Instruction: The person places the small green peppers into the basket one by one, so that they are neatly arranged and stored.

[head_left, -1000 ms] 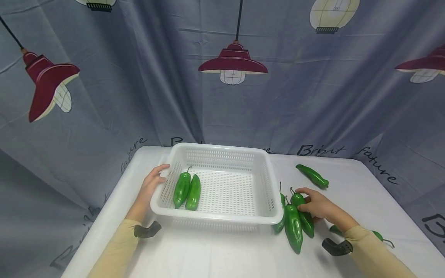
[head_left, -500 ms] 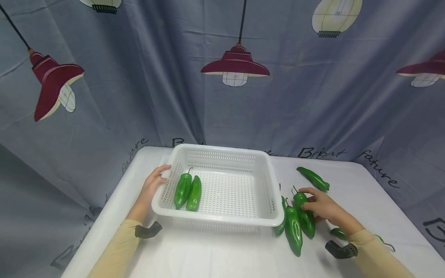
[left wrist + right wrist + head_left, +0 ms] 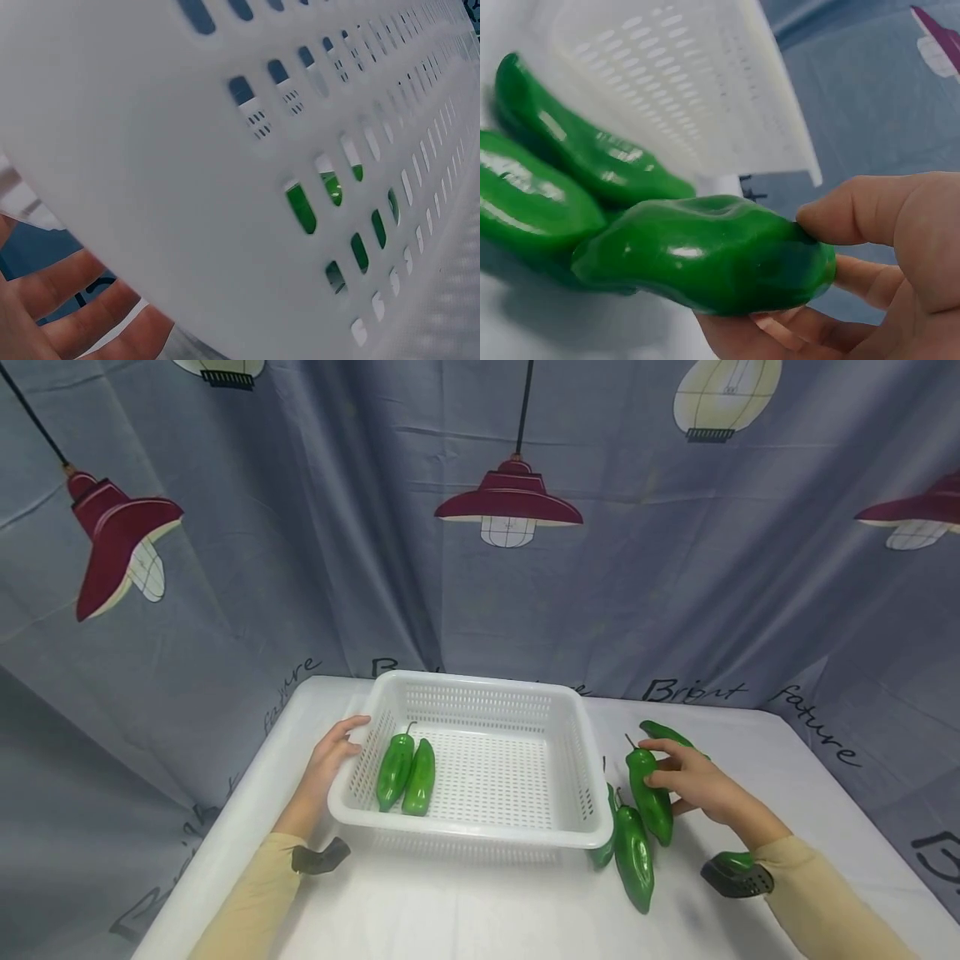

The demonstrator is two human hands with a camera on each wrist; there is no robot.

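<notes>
My right hand (image 3: 697, 783) pinches a green chili pepper (image 3: 649, 800) near its stem end, thumb on one side and fingers on the other. The right wrist view shows this pepper (image 3: 697, 255) raised, with its tip over other peppers. Just left of it lie a glossy green pepper (image 3: 633, 860) and another (image 3: 602, 853) partly hidden by the basket. My left hand (image 3: 327, 763) touches the left rim of a white perforated plastic basket (image 3: 480, 837), fingers extended. Inside the basket, two green peppers (image 3: 395, 770) lie side by side at the left.
Behind my right hand lies a green pepper (image 3: 663, 732), partly covered by it. Another pepper (image 3: 738, 861) is mostly hidden beneath the right wrist. The white table (image 3: 450, 910) ends at a grey-blue curtain (image 3: 525, 602) printed with lamps.
My right hand has lifted the pepper and moved it slightly up and away from the one beside it. The left hand and basket hold nearly the same place; the view has shifted slightly.
</notes>
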